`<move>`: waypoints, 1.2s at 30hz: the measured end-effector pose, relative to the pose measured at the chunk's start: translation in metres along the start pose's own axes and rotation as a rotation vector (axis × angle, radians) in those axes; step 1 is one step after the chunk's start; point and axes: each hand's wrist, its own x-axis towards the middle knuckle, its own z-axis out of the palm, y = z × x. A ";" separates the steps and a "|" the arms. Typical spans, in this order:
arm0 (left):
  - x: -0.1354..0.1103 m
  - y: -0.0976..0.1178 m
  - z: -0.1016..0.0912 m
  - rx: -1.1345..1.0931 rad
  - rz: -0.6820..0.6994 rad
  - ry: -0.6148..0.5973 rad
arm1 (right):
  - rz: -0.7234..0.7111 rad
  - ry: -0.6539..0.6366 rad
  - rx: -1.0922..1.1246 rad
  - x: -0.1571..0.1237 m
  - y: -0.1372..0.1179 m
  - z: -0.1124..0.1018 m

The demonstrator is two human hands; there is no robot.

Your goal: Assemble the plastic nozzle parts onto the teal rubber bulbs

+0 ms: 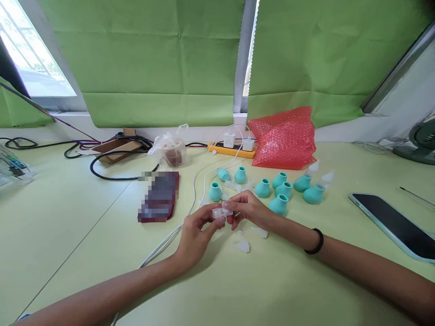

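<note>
Between the fingertips of both hands is a small translucent plastic piece [220, 213], partly covered by the fingers. My left hand [197, 233] pinches its left end, and my right hand [249, 209] grips the right end. Behind the hands stand several teal rubber bulbs [263, 188] with open necks; one teal bulb [223, 174] lies tipped over. Two at the right, including this bulb [313, 194], have clear tips stuck in them. In front of my right hand lie a translucent cone-shaped piece [242, 246], a similar piece [261, 232] and a tiny ring [240, 232].
A red bubble-wrap bag [283, 138] rests at the back beside an orange power strip [231, 150] with white chargers. White cables [170, 237] run past my left hand. One phone [396, 224] lies right, a blurred dark-red item [159, 197] left, near black cables [102, 176].
</note>
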 end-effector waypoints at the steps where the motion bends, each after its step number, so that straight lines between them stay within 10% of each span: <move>1: 0.000 -0.001 0.000 0.009 0.001 0.000 | -0.015 -0.001 -0.012 0.000 0.000 0.000; 11: 0.020 0.014 -0.012 0.650 0.431 0.132 | -0.262 0.287 -0.226 -0.014 -0.042 -0.005; 18: 0.052 0.009 -0.014 1.256 0.371 0.072 | -0.264 0.264 -0.162 -0.021 -0.052 -0.008; 26: 0.034 0.026 -0.008 0.672 0.556 0.068 | -0.307 0.169 -0.201 -0.027 -0.063 -0.024; 36: -0.017 0.016 0.001 0.416 0.168 0.023 | -0.243 -0.078 -0.699 -0.041 -0.068 -0.013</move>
